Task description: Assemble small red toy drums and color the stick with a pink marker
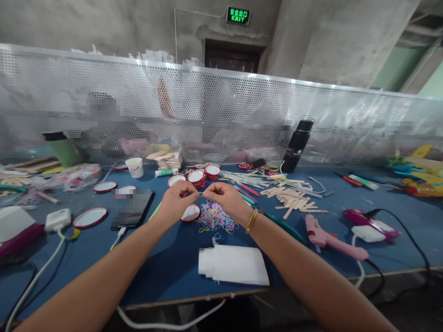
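Note:
My left hand (176, 200) and my right hand (226, 198) meet fingertip to fingertip over the blue table. Both are closed in a pinch; whatever lies between the fingertips is too small to make out. Just below them spreads a pile of small coloured rubber bands (216, 216). A round red-rimmed lid (190, 213) lies beside the pile, close under my left hand. Behind the hands sit stacks of similar red-rimmed lids (212, 171). Nearer to me, between my forearms, lies a flat white cloth-like piece (235, 265).
Wooden sticks (292, 200), a pink glue gun (321, 237) and a purple device (372, 223) with cables lie right. Left are a phone (133, 210) on a cable, a white charger (58, 220) and a paper cup (134, 167). A black bottle (297, 146) stands before the perforated metal screen (235, 101).

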The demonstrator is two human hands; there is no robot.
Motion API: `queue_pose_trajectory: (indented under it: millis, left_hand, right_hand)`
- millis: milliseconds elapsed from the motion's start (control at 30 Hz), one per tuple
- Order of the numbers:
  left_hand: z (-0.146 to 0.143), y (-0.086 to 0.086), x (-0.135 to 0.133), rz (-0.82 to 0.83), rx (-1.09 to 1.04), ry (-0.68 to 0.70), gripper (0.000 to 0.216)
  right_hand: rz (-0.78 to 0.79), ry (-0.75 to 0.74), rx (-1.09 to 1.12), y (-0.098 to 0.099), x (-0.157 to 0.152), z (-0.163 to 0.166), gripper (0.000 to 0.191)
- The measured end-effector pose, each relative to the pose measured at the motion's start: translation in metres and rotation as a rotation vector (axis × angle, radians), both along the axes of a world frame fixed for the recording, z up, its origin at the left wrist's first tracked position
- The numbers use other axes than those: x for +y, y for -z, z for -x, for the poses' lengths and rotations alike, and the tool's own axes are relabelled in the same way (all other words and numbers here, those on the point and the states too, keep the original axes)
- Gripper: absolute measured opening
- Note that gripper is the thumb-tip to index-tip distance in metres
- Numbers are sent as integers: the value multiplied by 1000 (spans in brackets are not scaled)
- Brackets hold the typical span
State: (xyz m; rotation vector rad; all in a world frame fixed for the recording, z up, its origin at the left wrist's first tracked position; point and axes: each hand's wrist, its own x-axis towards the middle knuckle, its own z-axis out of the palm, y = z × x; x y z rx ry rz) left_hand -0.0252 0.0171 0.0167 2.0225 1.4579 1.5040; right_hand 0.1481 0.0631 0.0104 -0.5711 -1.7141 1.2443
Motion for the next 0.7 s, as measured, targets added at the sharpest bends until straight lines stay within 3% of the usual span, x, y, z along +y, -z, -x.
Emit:
queue_pose_trajectory:
  millis: [133, 300, 533, 600, 700]
  left_hand:
    - [8, -1, 6, -46, 75, -113, 13]
    - [13, 0, 9, 71, 49, -171, 16]
    - [15, 8, 11, 237, 24, 29, 22]
    - [23, 8, 13, 285, 111, -21, 23]
    - [36, 8, 13, 344, 465, -247, 15]
  right_hand:
    - [49, -245, 116, -12, -6, -7, 25]
    - [62, -340, 165, -24, -18, -15, 22]
    - [20, -140, 24, -3, 0, -7, 47]
    - [-60, -52, -18, -2, 5, -9, 54]
    - [-296, 77, -153, -5, 6, -15, 60]
